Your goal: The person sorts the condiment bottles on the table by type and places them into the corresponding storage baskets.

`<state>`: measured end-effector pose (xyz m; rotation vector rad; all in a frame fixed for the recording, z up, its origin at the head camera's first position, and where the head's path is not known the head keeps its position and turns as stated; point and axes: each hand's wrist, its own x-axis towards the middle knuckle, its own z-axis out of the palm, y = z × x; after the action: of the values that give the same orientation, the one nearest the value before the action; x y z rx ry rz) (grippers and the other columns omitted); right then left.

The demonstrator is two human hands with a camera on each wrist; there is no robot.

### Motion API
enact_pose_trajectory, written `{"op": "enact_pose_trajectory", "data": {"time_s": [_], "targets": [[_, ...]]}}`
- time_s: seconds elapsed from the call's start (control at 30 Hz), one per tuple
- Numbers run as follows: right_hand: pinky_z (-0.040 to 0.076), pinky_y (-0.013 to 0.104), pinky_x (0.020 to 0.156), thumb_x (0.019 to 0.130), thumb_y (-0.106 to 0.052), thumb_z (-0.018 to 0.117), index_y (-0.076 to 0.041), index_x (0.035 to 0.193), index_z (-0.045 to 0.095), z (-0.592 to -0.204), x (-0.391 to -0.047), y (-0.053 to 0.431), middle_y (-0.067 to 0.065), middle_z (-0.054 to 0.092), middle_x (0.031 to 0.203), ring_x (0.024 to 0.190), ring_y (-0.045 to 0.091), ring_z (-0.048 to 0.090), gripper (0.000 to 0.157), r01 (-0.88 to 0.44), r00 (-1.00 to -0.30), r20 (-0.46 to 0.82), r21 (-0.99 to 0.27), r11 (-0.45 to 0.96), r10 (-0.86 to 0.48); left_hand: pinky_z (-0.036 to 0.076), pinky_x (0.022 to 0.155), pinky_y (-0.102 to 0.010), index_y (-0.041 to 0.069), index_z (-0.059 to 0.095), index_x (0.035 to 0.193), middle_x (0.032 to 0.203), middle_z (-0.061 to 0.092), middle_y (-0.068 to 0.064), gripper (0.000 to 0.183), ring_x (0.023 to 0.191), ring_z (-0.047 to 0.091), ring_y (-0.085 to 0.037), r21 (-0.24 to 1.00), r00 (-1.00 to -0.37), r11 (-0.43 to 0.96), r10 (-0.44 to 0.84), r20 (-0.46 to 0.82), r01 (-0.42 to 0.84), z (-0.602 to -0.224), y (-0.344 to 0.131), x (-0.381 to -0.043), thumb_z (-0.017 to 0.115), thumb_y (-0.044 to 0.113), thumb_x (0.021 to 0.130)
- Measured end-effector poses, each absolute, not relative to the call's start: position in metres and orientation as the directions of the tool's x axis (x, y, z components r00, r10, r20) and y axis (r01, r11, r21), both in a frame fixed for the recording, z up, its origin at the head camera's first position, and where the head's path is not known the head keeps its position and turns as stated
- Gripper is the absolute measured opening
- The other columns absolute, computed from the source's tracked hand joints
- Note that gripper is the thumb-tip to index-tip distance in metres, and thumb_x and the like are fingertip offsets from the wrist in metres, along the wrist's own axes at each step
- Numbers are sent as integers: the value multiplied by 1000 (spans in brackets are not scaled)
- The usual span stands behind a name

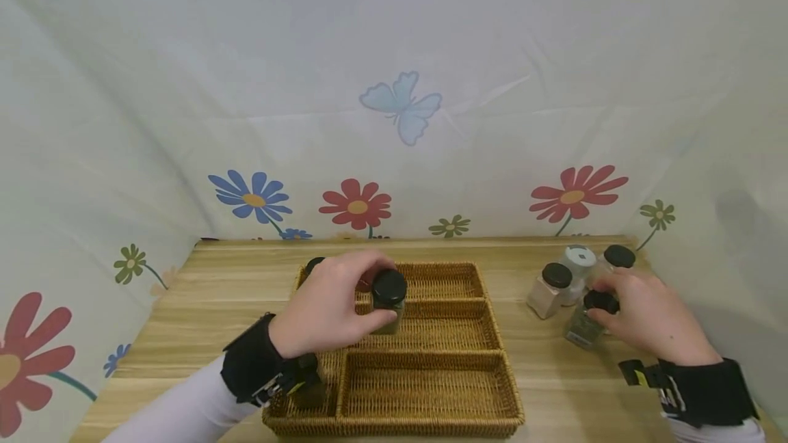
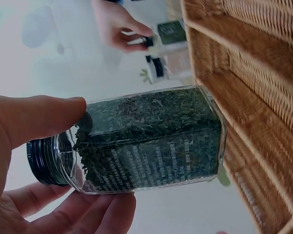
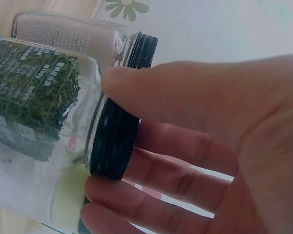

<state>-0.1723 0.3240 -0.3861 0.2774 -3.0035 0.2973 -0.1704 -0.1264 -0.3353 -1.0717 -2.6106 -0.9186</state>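
Held over the wicker basket (image 1: 431, 427) is a clear spice jar of dried green herbs (image 2: 151, 141) with a black lid. My left hand (image 1: 326, 306) grips it near the lid, thumb on one side and fingers on the other. On the table to the right of the basket, my right hand (image 1: 652, 316) has its thumb and fingers around the black lid of a second jar of green herbs (image 3: 34, 92). That jar stands beside a jar of pale powder (image 1: 544, 298) with a black lid. Part of the second jar's lid hides behind the fingers.
Behind the right hand are a jar with a light top (image 1: 579, 260) and another black-lidded jar (image 1: 618, 256). A dark-lidded jar (image 1: 310, 394) stands in the basket's left compartment, partly under my left wrist. Another black lid (image 1: 314, 263) shows at the basket's back-left corner.
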Motion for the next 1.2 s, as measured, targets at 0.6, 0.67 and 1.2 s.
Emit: {"op": "enact_pose_trajectory", "data": {"time_s": [0.6,0.67,1.2], "targets": [[53,59,76,75,-23,89,2,105,75,-383,-172,323,19,72,102,94,42,67,42,-204,-974,136,-178,963,-181,53,74,-31,14,64,109,92,67,3,45,80,61,-15,387,-814,722,552,178,574,-340,-139,-247,92,24,74],[53,59,76,75,-24,89,2,106,75,-382,-172,323,20,72,103,96,43,66,43,-200,-975,132,-177,964,-178,54,75,-31,14,64,108,93,68,3,45,81,61,-15,388,-826,736,542,154,555,-341,-140,-252,92,24,74],[52,60,77,75,-25,88,-1,105,76,-386,-172,325,18,73,104,98,43,66,41,-206,-972,150,-169,964,-182,57,75,-32,13,64,109,103,70,-4,47,83,63,-18,308,-840,791,540,54,528,-357,-140,-265,92,26,74]]}}
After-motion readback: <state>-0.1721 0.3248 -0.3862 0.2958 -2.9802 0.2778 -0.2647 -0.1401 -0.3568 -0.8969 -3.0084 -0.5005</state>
